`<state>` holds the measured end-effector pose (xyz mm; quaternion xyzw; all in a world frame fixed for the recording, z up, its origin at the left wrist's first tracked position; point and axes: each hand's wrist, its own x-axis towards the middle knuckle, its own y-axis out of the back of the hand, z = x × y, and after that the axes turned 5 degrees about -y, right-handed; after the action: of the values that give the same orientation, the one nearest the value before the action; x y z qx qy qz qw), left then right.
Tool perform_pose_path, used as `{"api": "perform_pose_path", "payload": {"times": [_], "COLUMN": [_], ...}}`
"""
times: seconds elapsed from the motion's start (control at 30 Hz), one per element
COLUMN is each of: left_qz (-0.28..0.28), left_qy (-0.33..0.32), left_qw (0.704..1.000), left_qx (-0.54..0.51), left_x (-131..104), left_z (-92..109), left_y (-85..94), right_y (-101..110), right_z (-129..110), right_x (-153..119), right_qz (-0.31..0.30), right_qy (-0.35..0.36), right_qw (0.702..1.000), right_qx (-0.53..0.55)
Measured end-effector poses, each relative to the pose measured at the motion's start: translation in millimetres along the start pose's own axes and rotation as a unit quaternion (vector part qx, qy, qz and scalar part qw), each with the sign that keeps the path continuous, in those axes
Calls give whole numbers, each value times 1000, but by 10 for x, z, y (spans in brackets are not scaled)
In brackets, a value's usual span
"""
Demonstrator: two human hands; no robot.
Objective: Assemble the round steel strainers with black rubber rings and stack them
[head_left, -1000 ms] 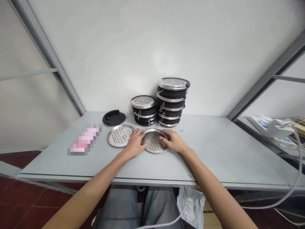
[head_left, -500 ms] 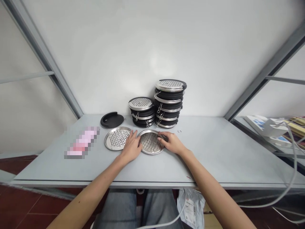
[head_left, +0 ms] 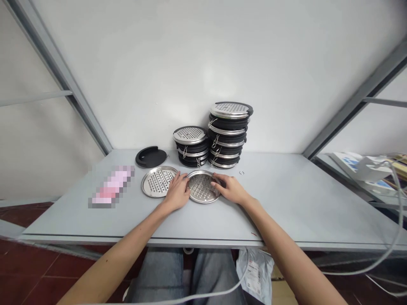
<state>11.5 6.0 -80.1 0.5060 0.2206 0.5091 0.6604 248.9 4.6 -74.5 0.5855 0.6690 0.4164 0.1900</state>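
Observation:
In the head view, a round metal grater plate [head_left: 204, 190] lies on the table between my hands. My right hand [head_left: 231, 188] grips its right rim, thumb over the perforated face and fingers around the edge. At the opposite rim, my left hand [head_left: 178, 190] has its fingers bent and close together against the metal. A second grater plate [head_left: 157, 182] rests just left, its right edge partly covered by my left hand. Behind it lies a black round holder [head_left: 151, 157] with a raised rim and a small metal clip.
Two stacks of black holders with grater plates stand against the wall, a shorter stack [head_left: 190, 146] and a taller stack [head_left: 228, 135]. A small metal ring [head_left: 241, 173] lies to the right. A blurred pink item [head_left: 112, 186] is at left. A white cable [head_left: 396, 224] hangs at right.
My left hand's fingers have drawn in closer to the near grater plate's left rim. The right hand keeps its hold. The camera view has shifted slightly.

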Motion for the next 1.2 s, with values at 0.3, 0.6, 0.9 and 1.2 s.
{"api": "perform_pose_path", "payload": {"times": [0.3, 0.6, 0.9, 1.2], "left_qz": [0, -4, 25, 17], "left_qy": [-26, -41, -97, -110], "left_qw": [1000, 999, 994, 990], "left_qx": [8, 26, 32, 82], "left_x": [-21, 4, -10, 26], "left_z": [69, 69, 81, 132], "left_y": [93, 140, 146, 166], "right_y": [-11, -38, -58, -69], "right_z": [-29, -13, -3, 23], "right_x": [-9, -10, -8, -7], "right_qz": [3, 12, 18, 23], "right_qy": [0, 6, 4, 32], "right_qw": [1000, 1000, 1000, 999], "right_qx": [2, 2, 1, -12]}}
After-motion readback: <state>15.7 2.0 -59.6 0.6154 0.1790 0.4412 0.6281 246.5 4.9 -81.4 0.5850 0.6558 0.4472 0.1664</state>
